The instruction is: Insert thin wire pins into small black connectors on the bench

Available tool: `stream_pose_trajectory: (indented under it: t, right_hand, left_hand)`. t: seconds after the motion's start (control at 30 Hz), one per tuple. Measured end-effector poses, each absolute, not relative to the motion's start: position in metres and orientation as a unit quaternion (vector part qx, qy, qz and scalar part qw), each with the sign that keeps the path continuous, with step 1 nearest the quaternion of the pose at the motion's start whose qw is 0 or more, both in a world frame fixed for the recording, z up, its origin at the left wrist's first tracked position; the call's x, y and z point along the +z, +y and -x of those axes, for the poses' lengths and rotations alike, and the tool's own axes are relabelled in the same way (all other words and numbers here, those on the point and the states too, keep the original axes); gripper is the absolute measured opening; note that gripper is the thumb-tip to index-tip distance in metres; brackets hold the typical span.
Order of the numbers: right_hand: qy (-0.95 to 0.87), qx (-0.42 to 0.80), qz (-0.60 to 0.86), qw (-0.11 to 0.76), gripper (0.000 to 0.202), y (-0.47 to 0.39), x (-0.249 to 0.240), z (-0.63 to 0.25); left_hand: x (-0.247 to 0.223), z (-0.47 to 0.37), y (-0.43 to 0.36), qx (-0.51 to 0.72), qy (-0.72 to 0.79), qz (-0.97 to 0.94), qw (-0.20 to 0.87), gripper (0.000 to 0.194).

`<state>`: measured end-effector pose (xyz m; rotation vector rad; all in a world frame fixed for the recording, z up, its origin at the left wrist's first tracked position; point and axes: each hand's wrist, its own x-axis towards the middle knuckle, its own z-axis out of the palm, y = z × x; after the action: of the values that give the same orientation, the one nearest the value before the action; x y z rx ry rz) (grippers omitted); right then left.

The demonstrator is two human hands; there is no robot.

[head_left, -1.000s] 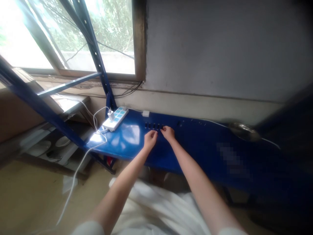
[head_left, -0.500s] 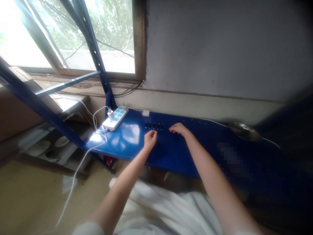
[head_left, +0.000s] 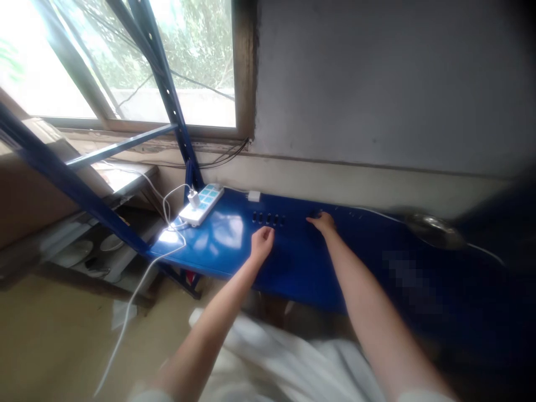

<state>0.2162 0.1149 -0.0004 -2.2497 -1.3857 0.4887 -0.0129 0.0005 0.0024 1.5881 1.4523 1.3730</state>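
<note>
Several small dark pieces (head_left: 268,219) stand in a row on the blue tabletop (head_left: 288,273). Just in front of that row is my left hand (head_left: 263,242), its fingers pinched together; anything between them is too small to make out. Farther right, my right hand (head_left: 323,221) reaches over the table with thumb and forefinger spread apart, near some tiny light bits. I see nothing held in it.
A white power strip (head_left: 201,205) with a plugged-in charger (head_left: 194,197) lies at the table's left end, its white cable (head_left: 144,273) hanging to the floor. A white adapter (head_left: 254,196) sits at the back. A shiny metal object (head_left: 435,228) is at the right rear.
My right hand has moved right, away from the row, and its fingers have opened. My left hand stays in front of the row. The view has shifted slightly.
</note>
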Motion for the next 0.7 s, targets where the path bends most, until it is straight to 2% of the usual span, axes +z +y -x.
stream_pose_trajectory:
  t: [0.23,0.33,0.57,0.7]
  right_hand:
    - [-0.519,0.15,0.805,0.246,0.015,0.112,-0.001,-0.181]
    - [-0.527,0.154,0.785,0.287,0.013,0.101,0.001,-0.177]
    - [-0.537,0.17,0.698,0.443,0.02,0.049,0.028,-0.172]
    - [-0.604,0.17,0.647,0.433,0.022,0.01,0.049,-0.162]
  left_hand:
    - [-0.002,0.013,0.002,0.511,0.539,-0.614,0.267,0.023]
    - [-0.003,0.013,0.002,0.498,0.543,-0.631,0.243,0.023]
    - [0.011,0.006,-0.012,0.48,0.495,-0.706,0.16,0.03]
    - [0.038,-0.005,-0.023,0.463,0.461,-0.746,0.129,0.043]
